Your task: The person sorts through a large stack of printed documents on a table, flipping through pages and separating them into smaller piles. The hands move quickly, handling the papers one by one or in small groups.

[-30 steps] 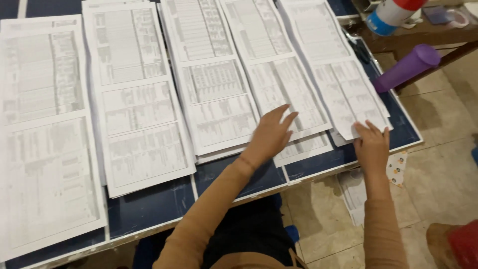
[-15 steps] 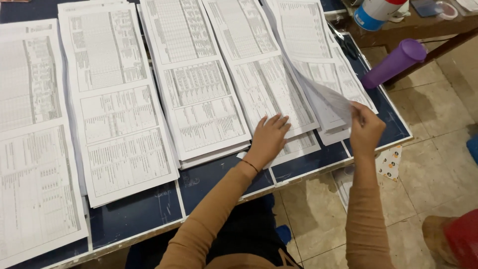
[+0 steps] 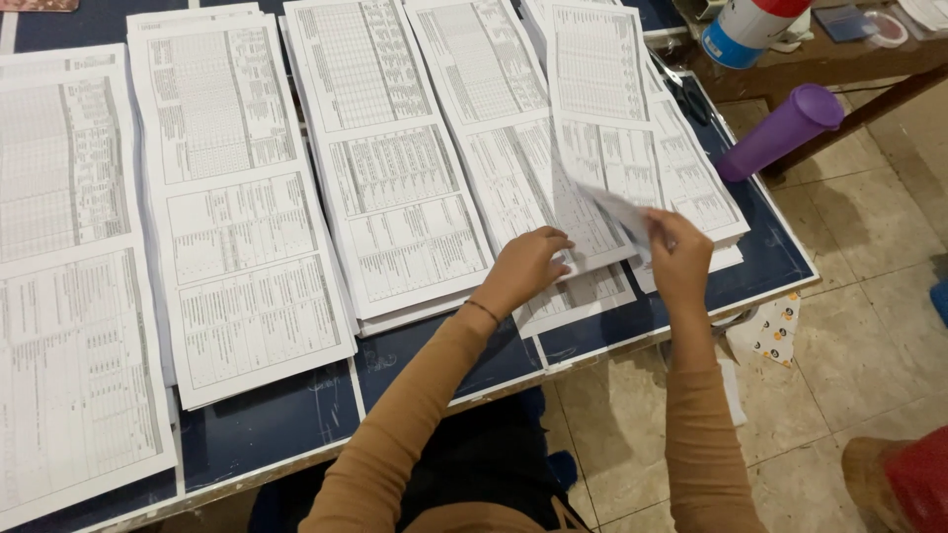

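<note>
Far-left stack (image 3: 69, 286): printed sheets, cut off by the left edge; print too small to make out.
Second stack (image 3: 232, 207): long printed pages, lying flat just beside the far-left one.
Third stack (image 3: 390, 168): same kind of pages, lower sheets peeking out beneath.
Tabletop (image 3: 286, 419): dark blue with white lines, mostly hidden under paper.
Left hand (image 3: 523, 268): fingers curled, pressing down on the fourth stack (image 3: 494, 128); fingertips partly hidden under the lifted sheet.
Lifted sheet (image 3: 597, 148): raised off the rightmost stack (image 3: 691, 183), near corner curled up, overlapping the fourth stack.
Right hand (image 3: 676, 257): grip pinched on the lifted sheet's near corner; thumb hidden behind the paper.
Purple cylinder (image 3: 780, 130): lying tilted past the tabletop's right edge.
Blue, white and red container (image 3: 750, 25): cut off at the top.
Floor (image 3: 869, 296): pale tiles; a patterned scrap below the tabletop edge.
</note>
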